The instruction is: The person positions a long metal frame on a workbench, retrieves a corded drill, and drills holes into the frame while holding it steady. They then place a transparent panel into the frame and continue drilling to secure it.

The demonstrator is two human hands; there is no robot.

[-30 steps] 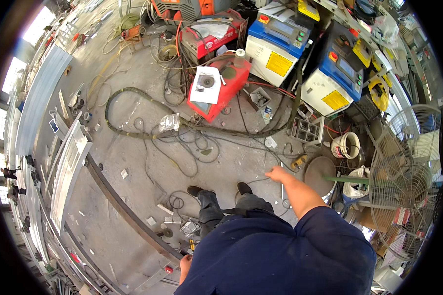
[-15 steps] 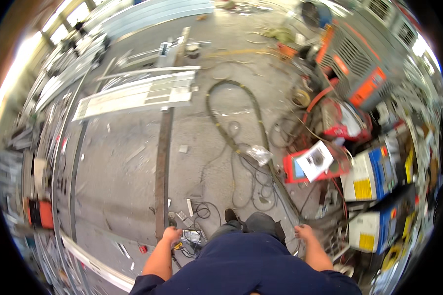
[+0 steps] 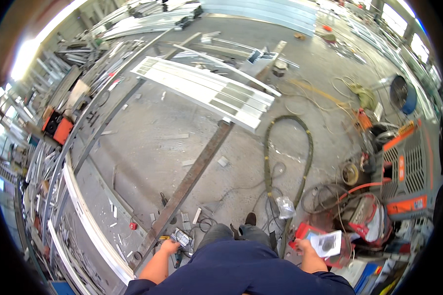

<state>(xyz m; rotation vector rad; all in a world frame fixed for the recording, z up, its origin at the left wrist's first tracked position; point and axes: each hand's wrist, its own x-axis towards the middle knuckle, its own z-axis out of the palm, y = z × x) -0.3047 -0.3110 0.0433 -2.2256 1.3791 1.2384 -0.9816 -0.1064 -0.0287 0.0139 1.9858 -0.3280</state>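
Note:
My left hand hangs at my left side with its fingers curled, and nothing shows in it. In view it lies beside a small metal-cased device on the floor and the near end of a long brown steel beam. My right hand is loosely closed at my right side, also with nothing visible in it. Just past it is a red machine, with a printed white sheet on top; I cannot see the hand gripping either one.
White metal panels lie across the beams ahead. A thick looped cable and thin cords run over the floor near my shoe. A clear plastic bag rests by the cable. An orange-grey machine stands right; long rails line the left.
My view has swung to the right's opposite, the left: floor objects now sit farther right in the picture. The red machine appears nearer my right hand. Both hands stay low at my sides.

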